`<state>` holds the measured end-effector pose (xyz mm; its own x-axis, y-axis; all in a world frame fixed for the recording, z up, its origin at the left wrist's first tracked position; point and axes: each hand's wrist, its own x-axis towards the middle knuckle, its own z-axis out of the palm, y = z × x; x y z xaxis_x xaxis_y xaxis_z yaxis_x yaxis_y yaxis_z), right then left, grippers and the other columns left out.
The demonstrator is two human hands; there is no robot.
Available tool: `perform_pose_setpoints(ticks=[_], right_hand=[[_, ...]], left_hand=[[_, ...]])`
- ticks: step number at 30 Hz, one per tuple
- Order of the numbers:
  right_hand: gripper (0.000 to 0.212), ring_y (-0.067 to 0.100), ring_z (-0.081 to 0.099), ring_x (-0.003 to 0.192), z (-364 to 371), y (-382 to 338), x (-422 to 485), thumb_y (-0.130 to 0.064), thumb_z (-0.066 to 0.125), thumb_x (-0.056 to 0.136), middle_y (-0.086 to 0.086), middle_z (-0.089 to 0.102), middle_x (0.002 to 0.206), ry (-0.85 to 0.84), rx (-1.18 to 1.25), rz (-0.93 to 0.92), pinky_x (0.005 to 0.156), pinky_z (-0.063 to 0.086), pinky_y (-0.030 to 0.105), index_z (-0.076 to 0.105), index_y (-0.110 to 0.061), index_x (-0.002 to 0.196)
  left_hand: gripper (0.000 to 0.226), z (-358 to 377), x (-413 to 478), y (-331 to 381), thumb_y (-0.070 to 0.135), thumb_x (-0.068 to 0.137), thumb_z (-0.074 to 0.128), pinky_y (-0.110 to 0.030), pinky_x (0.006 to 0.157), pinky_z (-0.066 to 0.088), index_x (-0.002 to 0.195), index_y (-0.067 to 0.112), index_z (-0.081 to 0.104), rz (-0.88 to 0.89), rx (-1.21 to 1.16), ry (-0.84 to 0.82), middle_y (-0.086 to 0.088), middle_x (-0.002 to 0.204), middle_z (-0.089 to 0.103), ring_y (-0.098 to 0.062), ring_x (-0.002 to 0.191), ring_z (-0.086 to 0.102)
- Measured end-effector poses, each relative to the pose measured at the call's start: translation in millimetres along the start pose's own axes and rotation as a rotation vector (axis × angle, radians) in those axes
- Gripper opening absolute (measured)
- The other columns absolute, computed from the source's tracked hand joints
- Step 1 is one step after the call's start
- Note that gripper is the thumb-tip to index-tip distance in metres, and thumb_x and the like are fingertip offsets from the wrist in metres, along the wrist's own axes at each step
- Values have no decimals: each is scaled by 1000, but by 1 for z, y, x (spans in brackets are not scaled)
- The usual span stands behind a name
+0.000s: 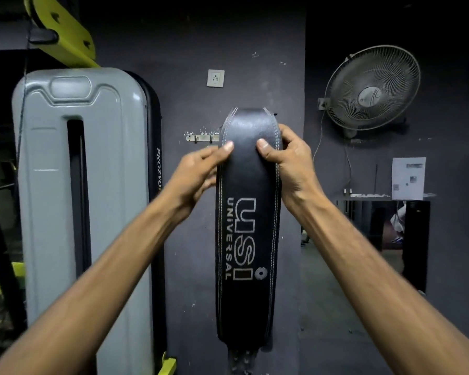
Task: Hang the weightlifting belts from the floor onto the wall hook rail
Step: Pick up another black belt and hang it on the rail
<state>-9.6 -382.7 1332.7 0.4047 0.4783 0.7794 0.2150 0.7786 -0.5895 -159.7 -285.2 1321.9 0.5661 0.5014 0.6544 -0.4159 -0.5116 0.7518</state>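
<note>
I am holding a wide black leather weightlifting belt (248, 226) with white stitching and white "USI UNIVERSAL" lettering flat against the dark grey wall (190, 239); it is hanging vertically, its upper end folding over at the right end of a small metal hook rail (202, 137) and covering that part of it; whether it is seated on a hook I cannot tell. My left hand (198, 171) is gripping the belt's left edge, thumb pressing on its face; my right hand (287, 158) is gripping the right edge, thumb on the face; the two hands are apart, the belt's width between them. A tall grey plastic machine shroud (81, 185) is standing left of the rail; a wall-mounted fan (371, 87) is sitting toward the upper right corner of the wall; a white socket plate (215, 78) is sitting above the rail.
</note>
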Motion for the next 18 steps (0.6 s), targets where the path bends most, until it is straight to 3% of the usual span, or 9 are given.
perform_pose_setpoints(ticks=[3, 7, 10, 13, 16, 18], right_hand=[[34, 25, 71, 94, -2, 12, -9, 4, 68, 89, 16, 74, 109, -51, -51, -27, 85, 60, 37, 63, 2, 123], [43, 37, 70, 113, -19, 18, -27, -3, 73, 90, 19, 72, 124, -144, -94, -45, 95, 59, 44, 61, -4, 132], [53, 25, 71, 116, -45, 41, -61, -9, 82, 82, 6, 73, 125, -304, -259, 18, 101, 56, 45, 62, -14, 132], [48, 11, 72, 112, -66, 70, -95, -11, 86, 79, -3, 76, 121, -515, -450, 174, 101, 56, 37, 67, -15, 123], [44, 10, 71, 112, -75, 72, -87, -13, 84, 82, -5, 76, 120, -482, -449, 128, 99, 55, 31, 69, -12, 124], [31, 8, 71, 100, -73, 62, -61, -18, 79, 88, -9, 76, 110, -395, -355, 108, 85, 56, 25, 72, -11, 117]], left_hand=[[27, 7, 26, 23, 16, 91, 69, -35, 91, 57, 112, -2, 70, 64, -32, 52, -17, 109, 74, -21, 93, 70], [29, 18, 27, 20, 1, 85, 71, -38, 90, 58, 114, -3, 69, 73, -63, 106, -15, 100, 74, -22, 87, 71], [29, 22, 25, 12, -1, 85, 69, -32, 79, 60, 114, 1, 69, 79, -97, 131, -8, 96, 75, -19, 82, 71], [30, 21, 26, 6, -3, 86, 68, -29, 74, 60, 115, 3, 69, 68, -102, 157, -4, 93, 75, -16, 79, 71], [35, 25, 27, -3, -5, 85, 68, -31, 80, 59, 119, 2, 66, 70, -77, 147, -6, 98, 73, -18, 83, 69], [38, 28, 28, -12, -6, 83, 69, -36, 88, 56, 120, 2, 64, 82, -67, 132, -8, 101, 71, -21, 90, 67]])
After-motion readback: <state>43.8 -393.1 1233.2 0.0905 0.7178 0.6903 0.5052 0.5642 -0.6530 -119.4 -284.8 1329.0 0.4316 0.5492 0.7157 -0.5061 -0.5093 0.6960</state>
